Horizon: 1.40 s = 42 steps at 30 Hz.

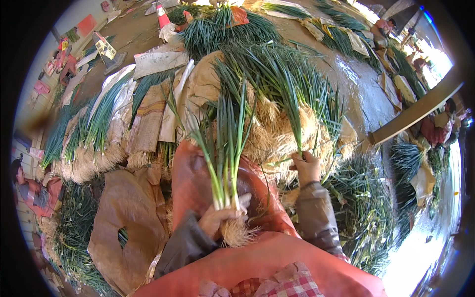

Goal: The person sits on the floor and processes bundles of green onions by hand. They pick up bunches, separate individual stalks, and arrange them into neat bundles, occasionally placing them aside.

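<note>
My left hand [219, 219] is closed around a small bunch of scallions [226, 163] above my lap. Their leaves point away from me, and a tuft of pale roots hangs below my fingers. Further forward on the right, my right hand [307, 169] grips a green scallion stalk [298, 137] at its lower part; its lower end is hidden in the fist. Beyond that hand lies a large heap of scallions [271, 107], straw-coloured roots towards me. A red waterproof apron [259, 256] covers my lap and legs.
Loose leaf trimmings [363, 211] pile up at my right. A brown sheet [126, 230] with a hole lies at my left, near rows of scallions [104, 126]. A flat curved bar [415, 113] juts in from the right. Another person [41, 193] sits far left.
</note>
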Motion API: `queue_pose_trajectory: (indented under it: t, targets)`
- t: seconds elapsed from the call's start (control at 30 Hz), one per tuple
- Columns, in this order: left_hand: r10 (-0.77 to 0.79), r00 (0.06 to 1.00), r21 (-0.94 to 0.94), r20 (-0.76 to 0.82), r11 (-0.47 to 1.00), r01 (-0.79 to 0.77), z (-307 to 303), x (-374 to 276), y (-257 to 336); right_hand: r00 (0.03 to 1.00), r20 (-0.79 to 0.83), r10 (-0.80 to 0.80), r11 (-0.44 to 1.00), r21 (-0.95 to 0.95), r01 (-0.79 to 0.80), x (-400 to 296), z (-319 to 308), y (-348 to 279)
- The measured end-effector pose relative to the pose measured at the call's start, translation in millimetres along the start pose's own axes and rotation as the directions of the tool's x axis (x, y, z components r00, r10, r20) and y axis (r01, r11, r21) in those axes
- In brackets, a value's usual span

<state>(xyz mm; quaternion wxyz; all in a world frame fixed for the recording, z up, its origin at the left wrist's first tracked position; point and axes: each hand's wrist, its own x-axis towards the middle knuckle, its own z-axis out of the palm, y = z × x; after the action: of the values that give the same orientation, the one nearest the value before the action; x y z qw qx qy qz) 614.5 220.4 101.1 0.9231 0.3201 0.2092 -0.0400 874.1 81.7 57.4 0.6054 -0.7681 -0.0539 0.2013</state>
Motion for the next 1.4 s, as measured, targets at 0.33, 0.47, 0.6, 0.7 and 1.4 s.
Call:
queue_pose_trajectory:
  t: [0.33, 0.47, 0.6, 0.7, 1.4]
  targets:
    - [-0.021, 0.996, -0.303, 0.082, 0.952, 0.045, 21, 11, 4, 0.895, 0.353, -0.273, 0.909, -0.21, 0.36, -56, 72, -56]
    - [0.3, 0.914, -0.381, 0.275, 0.906, -0.183, 32, -4, 30, 0.844, 0.167, -0.51, 0.42, -0.808, 0.413, 31, 95, -83]
    - [0.276, 0.938, -0.419, 0.209, 0.892, -0.169, 21, 16, 27, 0.994, 0.094, -0.055, 0.458, -0.882, 0.109, 75, 114, -81]
    - [0.319, 0.894, -0.481, 0.313, 0.865, -0.141, 7, 16, 31, 0.981, 0.006, -0.192, 0.611, -0.782, 0.125, 62, 89, -106]
    - [0.196, 0.978, -0.512, -0.064, 0.835, -0.201, -23, 69, 9, 0.818, 0.565, 0.109, 0.98, 0.076, -0.183, -43, 93, -49]
